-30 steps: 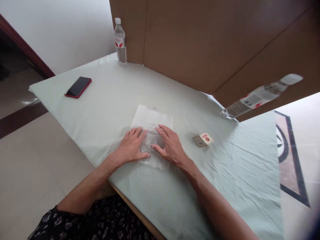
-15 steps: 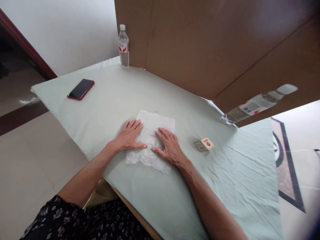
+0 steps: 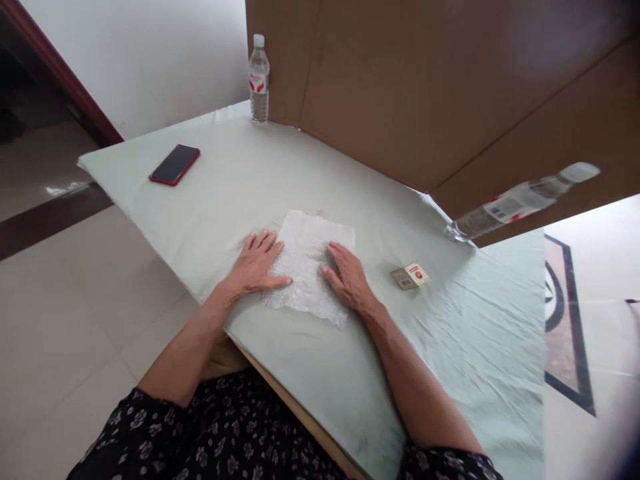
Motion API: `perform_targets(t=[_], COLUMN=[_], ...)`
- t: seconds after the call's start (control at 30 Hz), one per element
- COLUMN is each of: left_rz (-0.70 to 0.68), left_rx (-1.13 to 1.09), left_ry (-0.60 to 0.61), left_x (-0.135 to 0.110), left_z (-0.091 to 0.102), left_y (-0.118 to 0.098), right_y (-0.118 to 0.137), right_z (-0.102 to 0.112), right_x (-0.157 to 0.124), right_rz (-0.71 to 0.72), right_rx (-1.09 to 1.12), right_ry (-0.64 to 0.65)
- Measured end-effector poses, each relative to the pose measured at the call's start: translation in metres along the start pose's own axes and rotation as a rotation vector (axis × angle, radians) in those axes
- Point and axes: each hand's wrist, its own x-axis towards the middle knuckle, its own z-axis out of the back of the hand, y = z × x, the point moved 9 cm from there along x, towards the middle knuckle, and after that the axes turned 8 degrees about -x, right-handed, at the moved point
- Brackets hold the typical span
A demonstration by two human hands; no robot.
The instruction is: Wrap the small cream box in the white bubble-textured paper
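Note:
A whitish, translucent sheet of bubble wrap (image 3: pixel 311 267) lies flat on the cloth-covered table, its near edge ragged. My left hand (image 3: pixel 257 262) rests at its left side, fingers spread and thumb lying on the sheet. On the right side of the wrap is my right hand (image 3: pixel 349 277), fingers stretched out and closer together, the thumb apart from them. Neither hand grips anything. To the right of my right hand stands a small printed box or folded card (image 3: pixel 410 275) with a red mark and a barcode; its exact kind I cannot tell.
A phone in a red case (image 3: pixel 175 165) lies at the table's left. One water bottle (image 3: pixel 259 80) stands at the back corner; another bottle (image 3: pixel 520 203) stands at the right. Behind them rises a large brown cardboard panel (image 3: pixel 380 80). The pale green tablecloth (image 3: pixel 475 333) is wrinkled at right.
My right hand has shifted rightward across the bubble wrap, its fingers drawn closer together. My left hand stays at the left side. The whole view has shifted slightly.

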Motion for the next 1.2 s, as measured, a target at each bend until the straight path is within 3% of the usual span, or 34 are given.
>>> perform_targets(t=[0.2,0.4,0.5,0.6,0.7,0.77,0.87,0.97,1.07,1.2], left_rz=[0.002,0.014,0.015,0.016,0.018,0.023,0.028,0.033,0.034,0.022], left_rx=[-0.013,0.007,0.015,0.029,0.042,0.042,0.039,0.034,0.021,0.001], left_ry=[-0.091,-0.086,-0.090,-0.094,-0.095,-0.086,-0.073,-0.073,-0.073,-0.076], left_x=[0.000,0.001,0.000,0.000,0.000,0.000,0.000,0.000,-0.001,-0.001], left_z=[0.003,0.003,0.003,0.003,0.003,0.003,0.002,0.003,0.003,0.002], left_y=[0.004,0.004,0.005,0.007,0.007,0.007,0.007,0.006,0.006,0.007], right_y=[-0.018,-0.013,-0.003,-0.005,-0.039,-0.070,-0.114,-0.130,-0.116,-0.054], right_z=[0.002,0.002,0.019,0.059,0.107,0.123,0.113,0.096,0.096,0.107], right_x=[0.000,0.000,-0.003,-0.014,-0.040,-0.062,-0.093,-0.110,-0.108,-0.074], right_rz=[-0.115,-0.118,-0.080,-0.061,-0.221,-0.370,-0.597,-0.686,-0.681,-0.456], right_rx=[-0.015,-0.012,-0.014,-0.062,-0.142,-0.176,-0.165,-0.066,0.046,0.197], right_ry=[-0.096,-0.146,-0.214,-0.311,-0.417,-0.415,-0.314,-0.316,-0.395,-0.391])
